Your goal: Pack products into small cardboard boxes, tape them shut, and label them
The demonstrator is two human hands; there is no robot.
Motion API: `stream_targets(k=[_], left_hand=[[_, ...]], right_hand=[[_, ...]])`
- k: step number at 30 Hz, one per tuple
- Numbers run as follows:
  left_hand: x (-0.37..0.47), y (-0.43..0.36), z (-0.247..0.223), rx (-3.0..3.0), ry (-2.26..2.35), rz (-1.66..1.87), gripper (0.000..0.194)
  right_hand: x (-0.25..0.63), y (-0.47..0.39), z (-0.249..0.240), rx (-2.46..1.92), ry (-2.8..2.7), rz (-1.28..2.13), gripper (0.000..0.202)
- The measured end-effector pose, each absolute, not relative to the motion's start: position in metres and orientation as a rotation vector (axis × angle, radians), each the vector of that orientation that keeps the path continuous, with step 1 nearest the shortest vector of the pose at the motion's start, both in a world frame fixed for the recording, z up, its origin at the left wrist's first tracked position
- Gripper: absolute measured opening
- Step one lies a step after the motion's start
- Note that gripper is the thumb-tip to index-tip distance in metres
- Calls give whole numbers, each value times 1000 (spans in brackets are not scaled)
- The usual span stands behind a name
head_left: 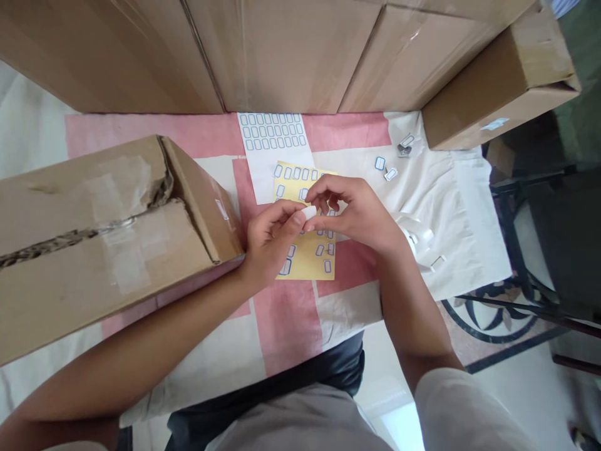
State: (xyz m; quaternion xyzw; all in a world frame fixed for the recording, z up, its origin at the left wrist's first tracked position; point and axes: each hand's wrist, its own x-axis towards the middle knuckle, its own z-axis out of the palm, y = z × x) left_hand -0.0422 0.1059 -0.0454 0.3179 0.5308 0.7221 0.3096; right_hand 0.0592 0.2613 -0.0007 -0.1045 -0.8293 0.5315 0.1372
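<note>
My left hand (275, 235) is closed, pinching a small white piece (309, 212) between thumb and fingertips; its exact kind is too small to make out. Close beside the piece, my right hand (350, 210) has its thumb and curled forefinger apart, with a gap between them. Both hands hover over a yellow sheet (303, 270) carrying rows of blue-edged white labels, partly hidden by my fingers. Behind it lies a white sheet (275, 160) with blue-outlined labels in neat rows at its top.
A taped cardboard box (84, 250) stands at the left, and large cartons (282, 56) line the back. Another carton (498, 81) is at the back right. Loose labelled pieces (390, 173) and a white tape-like roll (416, 235) lie right on the cloth (291, 332).
</note>
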Motion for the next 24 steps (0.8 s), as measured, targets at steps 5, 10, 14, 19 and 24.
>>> stream_targets(k=[5, 10, 14, 19, 24], left_hand=[[-41, 105, -45, 771, 1357, 1904, 23], [-42, 105, -45, 772, 1361, 1905, 21], [-43, 105, -45, 804, 1367, 1920, 20], [-44, 106, -46, 779, 1435, 1886, 28], [-44, 107, -43, 785, 1488, 1891, 27]], right_hand=[[58, 261, -1, -324, -2325, 1689, 54], [58, 262, -3, -324, -2268, 1720, 58], [58, 263, -4, -307, -2260, 1718, 59], [58, 264, -4, -297, -2260, 1721, 60], [58, 265, -6, -331, -2313, 1641, 58]])
